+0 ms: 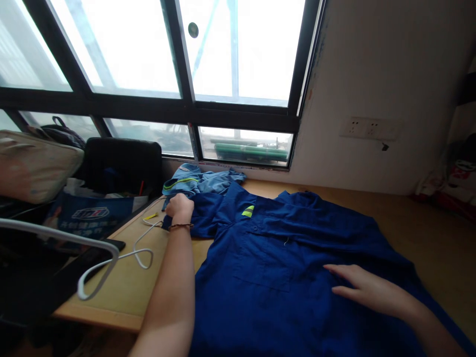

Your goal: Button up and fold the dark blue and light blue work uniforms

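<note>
A dark blue work shirt [260, 297] lies spread over the table, with a yellow-green reflective patch [248, 211] and a chest pocket on its front. My left hand [180, 207] is closed at the end of the sleeve that stretches to the left; its fingertips are partly hidden. Over the shirt's right part is my right hand [357, 282], fingers stretched out and thumb apart, holding nothing. Whether its palm touches the cloth, I cannot tell. Behind the sleeve lies a crumpled light blue garment [208, 179] with a yellow-green stripe.
A white cable [143, 253] loops across the left side of the wooden table [122, 292]. Beyond that edge stand a black chair [122, 148], a blue printed bag [92, 210] and a pale bag [37, 166]. A window and a wall with sockets [366, 128] border the back.
</note>
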Available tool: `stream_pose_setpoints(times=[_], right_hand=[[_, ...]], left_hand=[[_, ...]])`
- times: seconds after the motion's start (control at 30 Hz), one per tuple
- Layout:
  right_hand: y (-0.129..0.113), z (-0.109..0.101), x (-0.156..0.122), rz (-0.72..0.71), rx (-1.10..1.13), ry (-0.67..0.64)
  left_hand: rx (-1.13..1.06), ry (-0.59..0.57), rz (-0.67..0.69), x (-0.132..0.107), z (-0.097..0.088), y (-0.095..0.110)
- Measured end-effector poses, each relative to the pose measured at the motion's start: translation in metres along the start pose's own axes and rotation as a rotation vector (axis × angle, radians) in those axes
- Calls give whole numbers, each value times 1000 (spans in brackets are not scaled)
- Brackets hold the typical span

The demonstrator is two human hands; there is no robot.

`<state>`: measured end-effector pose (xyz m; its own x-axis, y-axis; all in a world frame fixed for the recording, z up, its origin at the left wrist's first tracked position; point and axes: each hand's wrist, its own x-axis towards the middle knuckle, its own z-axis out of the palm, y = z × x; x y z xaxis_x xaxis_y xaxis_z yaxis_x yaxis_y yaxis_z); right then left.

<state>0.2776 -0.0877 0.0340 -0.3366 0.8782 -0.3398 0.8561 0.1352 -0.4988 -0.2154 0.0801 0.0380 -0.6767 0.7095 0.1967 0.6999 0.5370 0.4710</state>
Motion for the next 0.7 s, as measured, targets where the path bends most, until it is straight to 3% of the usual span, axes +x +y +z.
stream_pose_setpoints(times=[0.07,0.13,0.17,0.27,0.33,0.43,0.53,0.6,0.7], right_hand=[[-23,4,7,-91,53,47],[-49,10,18,-206,154,91],[-63,15,25,-264,225,114],[-100,31,49,-369,529,185],[-121,40,66,-371,756,247],[-143,47,89,-319,943,417],[-149,40,107,-218,1024,652],[-143,24,116,-191,1109,699],[-123,-23,123,-226,1239,671]], left_hand=[[20,13,21,-5,-14,19],[-62,-19,163,-20,-31,43],[-155,-87,259,-32,-39,57],[-536,-549,440,-79,-54,94],[-756,-846,453,-114,-52,114],[-1049,-1081,353,-156,-36,135],[-1281,-1253,322,-173,-22,143],[-1363,-1246,332,-171,-22,143],[-1409,-920,352,-157,-41,137]])
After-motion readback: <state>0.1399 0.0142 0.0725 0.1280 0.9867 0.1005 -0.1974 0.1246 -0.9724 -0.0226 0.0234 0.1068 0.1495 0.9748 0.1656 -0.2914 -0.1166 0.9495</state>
